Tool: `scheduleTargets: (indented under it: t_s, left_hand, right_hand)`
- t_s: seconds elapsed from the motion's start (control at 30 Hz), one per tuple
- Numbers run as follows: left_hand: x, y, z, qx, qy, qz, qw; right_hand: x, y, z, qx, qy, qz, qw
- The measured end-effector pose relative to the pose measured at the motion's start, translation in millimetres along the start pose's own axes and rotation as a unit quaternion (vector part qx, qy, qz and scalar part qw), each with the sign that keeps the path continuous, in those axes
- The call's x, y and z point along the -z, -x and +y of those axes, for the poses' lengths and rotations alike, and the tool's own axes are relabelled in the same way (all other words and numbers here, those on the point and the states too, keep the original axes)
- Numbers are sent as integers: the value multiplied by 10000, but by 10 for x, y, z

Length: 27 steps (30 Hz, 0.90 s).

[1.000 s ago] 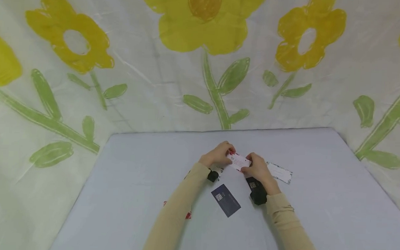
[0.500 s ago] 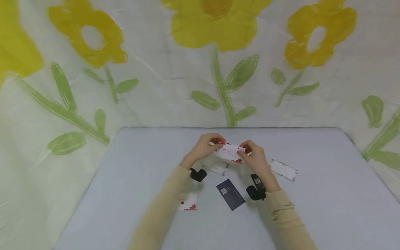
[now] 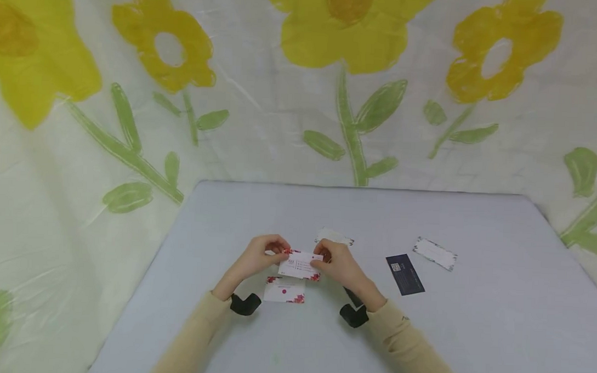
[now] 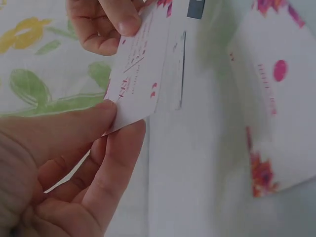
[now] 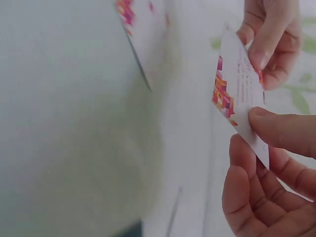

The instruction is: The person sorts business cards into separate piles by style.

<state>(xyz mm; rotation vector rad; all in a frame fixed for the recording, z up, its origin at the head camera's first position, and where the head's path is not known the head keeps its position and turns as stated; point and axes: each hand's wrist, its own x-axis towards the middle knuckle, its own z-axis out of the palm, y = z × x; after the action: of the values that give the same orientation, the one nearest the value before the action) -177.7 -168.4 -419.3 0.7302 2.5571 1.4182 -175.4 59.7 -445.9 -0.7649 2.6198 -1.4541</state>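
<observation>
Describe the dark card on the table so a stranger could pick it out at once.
Start at the pale grey table before the flowered cloth. Right of the right hand lies the dark navy card, slanted, with a small white square at its far end. Every other card in view is white; this one alone is dark.

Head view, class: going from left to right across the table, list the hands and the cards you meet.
Left hand → held white card → right hand → dark blue card → white card with dark edging.
</observation>
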Motion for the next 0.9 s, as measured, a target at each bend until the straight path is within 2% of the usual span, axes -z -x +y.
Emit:
scheduleTargets:
  t_s: [0.1,0.27,0.57,0.9]
  left_hand:
    - [-31,141,-188,305,41,-10,9995]
    - [-76,292,-323,510,177,86,9985]
    - [-136,445,-368,746,-271,414,9960]
    - [-195,512,-432,721,-712,572,9932]
  right_hand:
    - [-127,2,25,-44,77,-281,9996]
    - [-258,1,32,-72,159,-517,9985]
    - [-408,16,-39,-316,361,-854,9952]
    - [-518,2,-62,-215,1462,-785,9859]
